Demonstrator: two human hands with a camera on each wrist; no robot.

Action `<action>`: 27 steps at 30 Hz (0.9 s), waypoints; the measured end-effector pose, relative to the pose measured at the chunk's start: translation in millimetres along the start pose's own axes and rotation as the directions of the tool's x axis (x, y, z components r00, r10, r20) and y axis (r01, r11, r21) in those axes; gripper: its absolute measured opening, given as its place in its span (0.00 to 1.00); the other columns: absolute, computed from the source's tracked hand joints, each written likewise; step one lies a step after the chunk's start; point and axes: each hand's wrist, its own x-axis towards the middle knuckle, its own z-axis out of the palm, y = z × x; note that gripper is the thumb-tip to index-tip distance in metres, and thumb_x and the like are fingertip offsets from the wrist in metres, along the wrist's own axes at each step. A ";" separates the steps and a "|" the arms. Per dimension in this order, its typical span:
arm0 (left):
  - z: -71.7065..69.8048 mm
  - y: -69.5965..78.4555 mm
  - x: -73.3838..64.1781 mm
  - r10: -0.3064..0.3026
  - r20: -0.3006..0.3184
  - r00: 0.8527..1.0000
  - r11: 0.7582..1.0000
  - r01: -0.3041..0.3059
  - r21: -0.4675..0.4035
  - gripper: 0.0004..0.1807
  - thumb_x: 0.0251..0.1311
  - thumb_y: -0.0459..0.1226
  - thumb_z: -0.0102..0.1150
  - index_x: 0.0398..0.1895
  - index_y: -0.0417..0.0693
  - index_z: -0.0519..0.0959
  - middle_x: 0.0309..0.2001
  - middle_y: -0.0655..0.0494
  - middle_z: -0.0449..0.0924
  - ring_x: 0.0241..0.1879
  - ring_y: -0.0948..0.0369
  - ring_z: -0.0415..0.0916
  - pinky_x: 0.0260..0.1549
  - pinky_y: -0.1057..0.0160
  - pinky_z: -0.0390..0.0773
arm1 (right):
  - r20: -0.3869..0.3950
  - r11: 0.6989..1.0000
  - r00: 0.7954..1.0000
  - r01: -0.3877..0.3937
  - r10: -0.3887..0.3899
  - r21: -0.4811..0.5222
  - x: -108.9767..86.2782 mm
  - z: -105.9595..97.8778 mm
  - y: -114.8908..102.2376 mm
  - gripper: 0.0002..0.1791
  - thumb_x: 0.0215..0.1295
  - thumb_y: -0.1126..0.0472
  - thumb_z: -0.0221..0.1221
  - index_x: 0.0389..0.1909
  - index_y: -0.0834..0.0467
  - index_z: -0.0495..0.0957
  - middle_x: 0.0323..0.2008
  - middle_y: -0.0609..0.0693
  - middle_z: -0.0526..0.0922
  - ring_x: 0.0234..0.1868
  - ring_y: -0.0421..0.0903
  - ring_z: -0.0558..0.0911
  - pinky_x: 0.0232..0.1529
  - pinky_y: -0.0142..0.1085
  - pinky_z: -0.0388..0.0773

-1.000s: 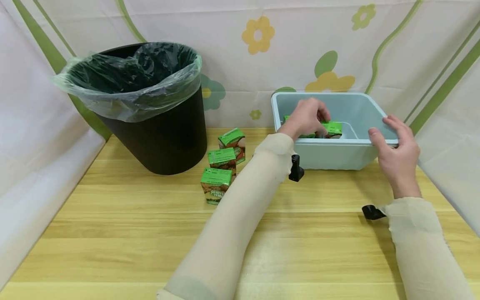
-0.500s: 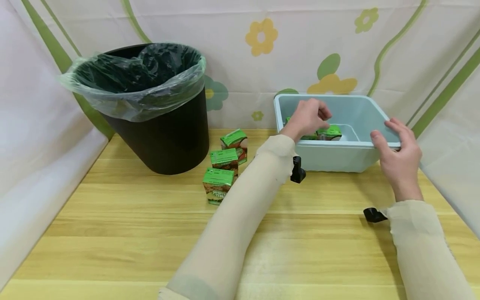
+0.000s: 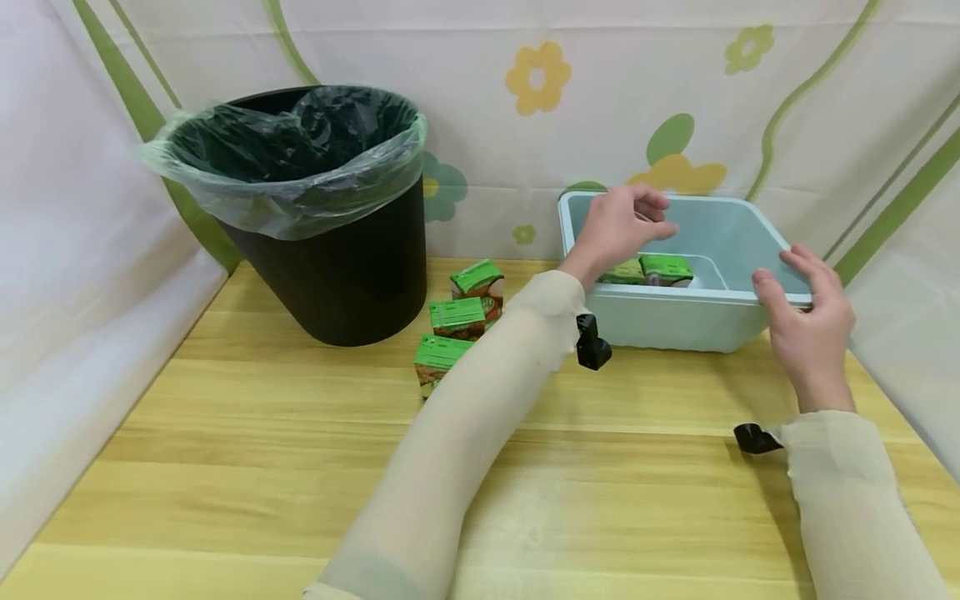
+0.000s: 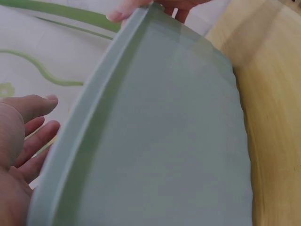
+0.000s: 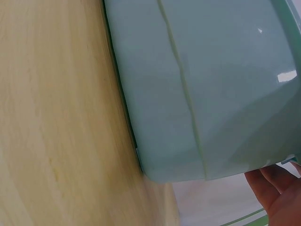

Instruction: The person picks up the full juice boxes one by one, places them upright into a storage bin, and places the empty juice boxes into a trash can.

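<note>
Visibly, green-topped cartons [image 3: 667, 267] (print too small to read) sat inside the blue tub [image 3: 675, 325]; my left hand [image 3: 618, 223] hovered above, loose-fingered; my right hand [image 3: 813, 325] gripped the rim [image 3: 705, 295].

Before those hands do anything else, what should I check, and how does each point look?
1. Left hand free: ok, it holds nothing.
2. Tub steadied: ok, the right hand grips a corner of the light blue tub.
3. Boxes on the table fully visible: not ok, the left sleeve partly covers the nearest.
4. Number of boxes in the tub: cannot tell, some of the inside is hidden.
5. Black bin upright: ok.
</note>
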 end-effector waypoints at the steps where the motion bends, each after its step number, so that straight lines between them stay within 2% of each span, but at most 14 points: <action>1: -2.0 1.9 -1.0 0.000 0.002 1.000 1.000 0.000 -0.005 0.15 0.66 0.43 0.73 0.55 0.58 0.85 0.44 0.70 0.85 0.46 0.74 0.80 0.44 0.78 0.78 | 0.000 1.000 1.000 -0.002 0.002 0.000 0.0 -0.5 0.2 0.33 0.74 0.44 0.61 0.77 0.44 0.71 0.80 0.32 0.64 0.84 0.35 0.57 0.84 0.33 0.54; 8: -16.4 15.0 -9.4 0.090 -0.019 0.996 0.994 -0.088 0.066 0.15 0.68 0.45 0.71 0.56 0.58 0.85 0.47 0.69 0.87 0.45 0.76 0.82 0.44 0.81 0.77 | -0.010 1.000 1.000 -0.005 0.005 0.003 -0.5 -2.4 0.7 0.32 0.74 0.45 0.61 0.77 0.44 0.72 0.80 0.32 0.65 0.83 0.34 0.58 0.82 0.31 0.58; 12: -32.3 17.6 -18.3 0.137 -0.032 0.990 0.984 -0.132 0.117 0.18 0.69 0.48 0.69 0.60 0.59 0.83 0.54 0.67 0.86 0.50 0.74 0.82 0.47 0.80 0.77 | -0.016 1.000 1.000 0.008 -0.008 0.002 -0.2 2.1 -0.1 0.31 0.73 0.46 0.61 0.76 0.45 0.73 0.80 0.33 0.66 0.83 0.35 0.59 0.81 0.31 0.59; 15: -45.4 19.5 -27.1 0.172 -0.054 0.984 0.971 -0.161 0.175 0.21 0.70 0.50 0.68 0.64 0.60 0.81 0.61 0.65 0.85 0.57 0.71 0.80 0.52 0.78 0.76 | -0.020 1.000 1.000 0.011 -0.011 0.001 -0.3 2.1 0.3 0.31 0.73 0.45 0.62 0.75 0.46 0.74 0.79 0.33 0.66 0.82 0.35 0.60 0.81 0.31 0.59; 17: -55.0 20.4 -34.5 0.207 -0.095 0.974 0.946 -0.175 0.273 0.22 0.71 0.51 0.67 0.65 0.60 0.80 0.63 0.65 0.84 0.59 0.69 0.80 0.52 0.77 0.76 | -0.020 1.000 1.000 0.012 -0.012 0.005 -0.1 1.3 0.7 0.31 0.73 0.45 0.62 0.75 0.46 0.74 0.80 0.34 0.66 0.82 0.35 0.60 0.81 0.31 0.59; 18: -59.8 20.7 -38.7 0.232 -0.122 0.965 0.928 -0.182 0.327 0.23 0.71 0.52 0.66 0.65 0.59 0.81 0.64 0.65 0.84 0.58 0.69 0.81 0.52 0.76 0.77 | -0.018 1.000 1.000 0.010 -0.010 0.005 -0.2 0.7 0.7 0.32 0.73 0.45 0.62 0.75 0.46 0.74 0.80 0.34 0.66 0.83 0.36 0.60 0.81 0.32 0.59; 20: -70.5 19.9 -48.4 0.290 -0.189 0.938 0.873 -0.179 0.455 0.22 0.72 0.53 0.64 0.65 0.59 0.82 0.64 0.66 0.85 0.57 0.68 0.83 0.52 0.74 0.76 | -0.009 1.000 1.000 0.004 -0.004 0.003 -0.7 0.3 0.7 0.32 0.73 0.45 0.62 0.76 0.46 0.73 0.80 0.34 0.65 0.83 0.36 0.59 0.82 0.32 0.58; 22: -81.6 19.0 -59.3 0.355 -0.251 0.900 0.806 -0.159 0.570 0.22 0.73 0.54 0.63 0.63 0.58 0.83 0.63 0.65 0.86 0.56 0.66 0.85 0.55 0.70 0.75 | -0.003 1.000 1.000 0.001 -0.001 -0.001 -1.0 -0.4 0.5 0.32 0.74 0.45 0.61 0.77 0.45 0.73 0.81 0.33 0.65 0.83 0.36 0.59 0.83 0.32 0.57; 24: -93.3 17.2 -71.2 0.411 -0.294 0.863 0.757 -0.144 0.638 0.22 0.73 0.54 0.63 0.62 0.57 0.84 0.62 0.63 0.87 0.58 0.63 0.85 0.59 0.65 0.74 | 0.003 1.000 1.000 -0.004 0.004 -0.009 -1.1 -1.3 0.4 0.32 0.74 0.44 0.60 0.77 0.44 0.72 0.81 0.32 0.64 0.84 0.36 0.57 0.83 0.32 0.56; 27: -111.5 12.6 -91.1 0.475 -0.330 0.816 0.705 -0.129 0.697 0.22 0.73 0.55 0.62 0.61 0.56 0.85 0.61 0.60 0.87 0.62 0.60 0.83 0.65 0.59 0.72 | 0.004 1.000 1.000 -0.002 0.002 -0.005 -0.6 -1.1 0.7 0.32 0.74 0.44 0.60 0.77 0.44 0.71 0.81 0.32 0.63 0.84 0.36 0.57 0.83 0.32 0.56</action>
